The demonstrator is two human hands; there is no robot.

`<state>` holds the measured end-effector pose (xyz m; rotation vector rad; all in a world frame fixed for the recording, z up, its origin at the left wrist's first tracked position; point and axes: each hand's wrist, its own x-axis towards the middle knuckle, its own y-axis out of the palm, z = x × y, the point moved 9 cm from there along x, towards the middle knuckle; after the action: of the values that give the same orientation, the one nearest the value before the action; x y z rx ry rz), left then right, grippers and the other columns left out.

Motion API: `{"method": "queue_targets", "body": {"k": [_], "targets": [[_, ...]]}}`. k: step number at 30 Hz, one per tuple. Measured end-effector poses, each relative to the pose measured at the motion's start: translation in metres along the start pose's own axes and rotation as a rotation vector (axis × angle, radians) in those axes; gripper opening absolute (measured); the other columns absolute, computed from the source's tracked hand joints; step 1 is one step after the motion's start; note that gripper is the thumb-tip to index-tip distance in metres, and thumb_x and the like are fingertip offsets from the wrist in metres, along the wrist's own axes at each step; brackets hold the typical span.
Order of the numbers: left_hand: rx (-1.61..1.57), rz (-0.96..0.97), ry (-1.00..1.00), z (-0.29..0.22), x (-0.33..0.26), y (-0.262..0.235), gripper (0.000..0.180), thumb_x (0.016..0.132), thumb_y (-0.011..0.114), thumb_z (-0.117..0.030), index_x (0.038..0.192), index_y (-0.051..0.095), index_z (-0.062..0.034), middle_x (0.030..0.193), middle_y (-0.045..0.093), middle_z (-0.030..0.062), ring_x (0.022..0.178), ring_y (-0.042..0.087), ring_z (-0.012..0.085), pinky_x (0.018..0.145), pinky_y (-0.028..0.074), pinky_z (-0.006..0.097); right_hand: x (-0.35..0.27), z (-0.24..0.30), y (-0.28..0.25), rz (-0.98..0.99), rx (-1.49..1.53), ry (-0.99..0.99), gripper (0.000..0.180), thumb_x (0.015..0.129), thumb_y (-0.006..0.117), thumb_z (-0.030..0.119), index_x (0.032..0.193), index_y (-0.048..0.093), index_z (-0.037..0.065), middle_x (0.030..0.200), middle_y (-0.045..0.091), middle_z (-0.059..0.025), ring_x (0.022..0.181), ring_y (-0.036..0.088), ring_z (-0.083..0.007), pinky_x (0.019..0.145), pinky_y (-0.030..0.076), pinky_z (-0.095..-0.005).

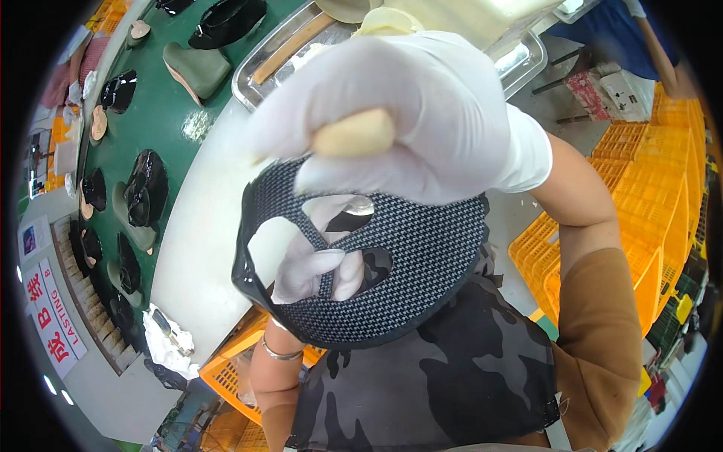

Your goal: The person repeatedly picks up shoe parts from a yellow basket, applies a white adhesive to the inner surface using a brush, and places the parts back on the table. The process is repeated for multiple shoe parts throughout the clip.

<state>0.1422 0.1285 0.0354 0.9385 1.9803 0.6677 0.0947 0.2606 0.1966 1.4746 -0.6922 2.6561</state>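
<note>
My left hand (301, 275), in a white glove, grips a shoe upper (407, 275) by its narrow strap, thumb and fingers closed on it. The upper has a shiny black edge, and its black-and-white woven lining faces me, with openings on both sides of the strap. Close to the camera and slightly blurred, my gloved right hand (422, 105) is wrapped round a tool with a pale, wooden-looking handle (354, 134). Only the rounded end of that handle shows; the working end is hidden. This hand overlaps the far edge of the upper, and I cannot tell whether they touch.
A white worktop (203, 226) runs along my left, with crumpled white paper (169, 343) on it. Beyond, a green conveyor (162, 83) carries several black uppers and green shoe lasts. A metal tray (245, 79) holds a wooden stick (294, 47). Yellow crates (640, 203) stack at right. Other people work nearby.
</note>
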Motion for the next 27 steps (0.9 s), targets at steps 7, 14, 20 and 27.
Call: {"method": "queue_targets", "body": {"k": [7,14,20,27], "targets": [[-0.004,-0.037,0.089,-0.003,0.0,-0.004,0.055,0.08,0.049,-0.008,0.13,0.026,0.0009,0.066,0.048,0.0093,0.048,0.046,0.0153,0.043,0.037,0.023,-0.003,0.007,-0.014,0.317,-0.056,-0.045,0.016,0.086,0.054,0.012,0.098,0.053,0.0,0.085,0.063,-0.0085,0.078,0.061,-0.0173,0.07,0.048,-0.0254],[-0.032,-0.068,0.224,-0.012,-0.008,-0.004,0.054,0.08,0.046,-0.007,0.128,0.026,0.0025,0.066,0.048,0.0089,0.048,0.047,0.0158,0.043,0.038,0.023,-0.028,-0.02,-0.026,0.035,0.138,0.269,0.018,0.089,0.049,0.009,0.103,0.05,-0.003,0.088,0.062,-0.0113,0.079,0.062,-0.0171,0.067,0.051,-0.0238],[0.102,-0.099,0.276,-0.016,-0.01,-0.011,0.057,0.08,0.046,-0.007,0.131,0.02,-0.0012,0.066,0.049,0.0097,0.048,0.048,0.0165,0.042,0.04,0.025,-0.041,-0.021,-0.043,-0.071,0.06,0.243,0.02,0.092,0.042,0.011,0.104,0.049,-0.004,0.089,0.061,-0.0115,0.08,0.063,-0.016,0.063,0.052,-0.0214],[0.094,-0.173,0.458,-0.022,-0.022,-0.017,0.057,0.081,0.046,-0.008,0.131,0.02,-0.0038,0.069,0.05,0.0113,0.05,0.05,0.0201,0.044,0.041,0.026,-0.048,-0.034,-0.046,-0.121,0.064,0.372,0.021,0.093,0.042,0.012,0.104,0.048,-0.004,0.089,0.06,-0.0123,0.079,0.062,-0.0156,0.063,0.052,-0.0209]]}}
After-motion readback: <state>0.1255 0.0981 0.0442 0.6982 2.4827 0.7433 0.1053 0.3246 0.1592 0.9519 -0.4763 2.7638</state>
